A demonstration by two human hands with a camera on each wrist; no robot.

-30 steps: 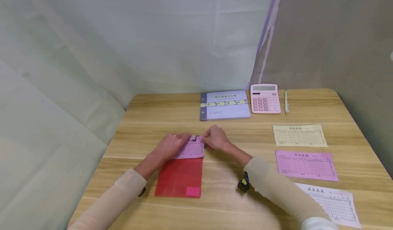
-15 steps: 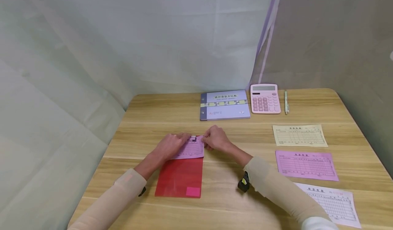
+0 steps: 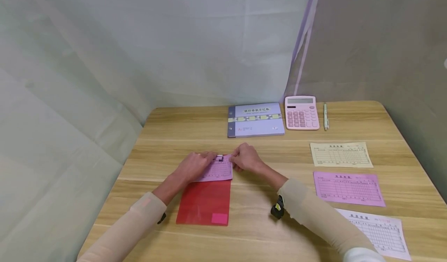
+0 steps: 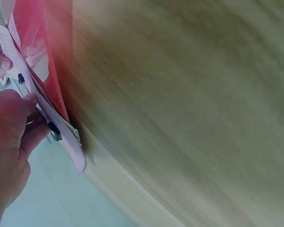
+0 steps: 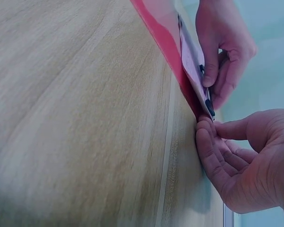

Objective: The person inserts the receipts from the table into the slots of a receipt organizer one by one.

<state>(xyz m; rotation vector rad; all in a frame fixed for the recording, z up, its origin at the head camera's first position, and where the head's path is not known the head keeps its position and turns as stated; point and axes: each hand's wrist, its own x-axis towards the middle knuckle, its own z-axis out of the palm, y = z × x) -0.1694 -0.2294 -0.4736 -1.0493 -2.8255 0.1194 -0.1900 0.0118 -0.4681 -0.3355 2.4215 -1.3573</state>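
Pink slip point(image 3: 220, 171) lay at the red folder's point(image 3: 204, 203) twelve-o'clock end, the clip point(image 3: 220, 159) across its top. The left hand's point(image 3: 196, 164) fingers grasped the clip, likely steadying it; the right hand point(image 3: 245, 157) pinched the one-o'clock corner, apparently keeping paper and folder aligned.

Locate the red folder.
In the head view, the red folder sits just left of centre, its upper part beneath the pink slip under the left hand.
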